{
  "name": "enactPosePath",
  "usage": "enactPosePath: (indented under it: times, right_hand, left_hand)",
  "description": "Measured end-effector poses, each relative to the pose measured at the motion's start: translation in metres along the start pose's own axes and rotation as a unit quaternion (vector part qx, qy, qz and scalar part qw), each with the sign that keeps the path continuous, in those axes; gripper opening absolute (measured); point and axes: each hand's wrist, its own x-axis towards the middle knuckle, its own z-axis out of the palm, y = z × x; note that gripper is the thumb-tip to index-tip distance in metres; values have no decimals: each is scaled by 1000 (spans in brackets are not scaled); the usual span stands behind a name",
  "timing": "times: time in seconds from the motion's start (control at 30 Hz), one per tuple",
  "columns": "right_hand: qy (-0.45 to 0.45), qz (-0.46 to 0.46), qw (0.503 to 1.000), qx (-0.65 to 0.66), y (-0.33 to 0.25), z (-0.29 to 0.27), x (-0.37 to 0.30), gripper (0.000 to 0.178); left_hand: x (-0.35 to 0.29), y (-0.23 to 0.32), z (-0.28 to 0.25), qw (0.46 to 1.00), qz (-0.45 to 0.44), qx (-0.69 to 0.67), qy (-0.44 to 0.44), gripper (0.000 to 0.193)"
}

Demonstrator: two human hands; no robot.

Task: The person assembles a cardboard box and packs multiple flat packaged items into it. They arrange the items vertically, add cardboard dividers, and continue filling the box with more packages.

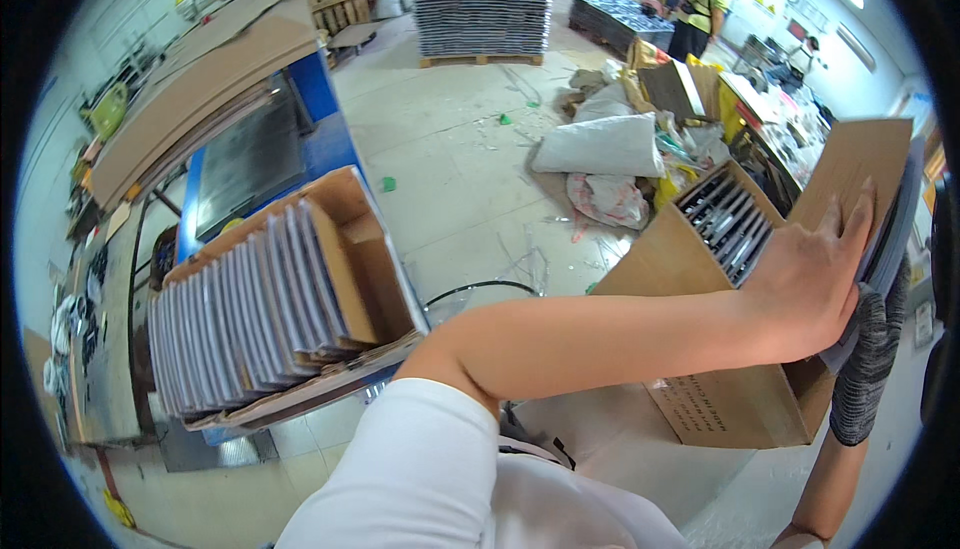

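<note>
Touching flat brown cardboard [858,154]

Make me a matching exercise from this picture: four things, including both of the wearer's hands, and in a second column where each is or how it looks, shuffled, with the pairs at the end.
Things:
1. left hand
2. right hand
3. white sack
4. tall stack

Places and states:
A. on a wooden pallet
B. wearing a dark grey glove
C. lying on the pale floor
D. bare, against a brown cardboard sheet

Pairs: 1-D, 2-B, 3-C, 4-A
</note>
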Motion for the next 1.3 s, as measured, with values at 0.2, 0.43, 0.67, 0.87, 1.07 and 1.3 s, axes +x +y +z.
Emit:
enactPosePath:
  times: [0.2, 0.43, 0.67, 0.87, 1.07, 1.3]
  right_hand:
    - [-152, -82, 978, 116, -55, 122, -10, 55]
    - [-360, -108, 879, 293, -128, 279, -60, 54]
    - [-471, -65, 838, 266, -120, 367, -98, 55]
    - [-538, -34, 835, 109, -90, 407, -99, 59]
    - [-544, -51, 834, 75, -83, 433, -98, 61]
    - [-559, -73, 826, 7, -10, 460, -122, 54]
  left_hand:
    - [-49, 40, -132, 965, -64, 247, 66, 83]
    - [-143, 54, -250, 932, -158, 279, 169, 67]
    - [-219, 34, -288, 887, -345, 228, 205, 68]
    - [-257, -8, -287, 865, -405, 195, 223, 66]
    - [-254, -9, -301, 834, -478, 181, 209, 61]
    - [-255, -47, -299, 769, -577, 275, 32, 52]
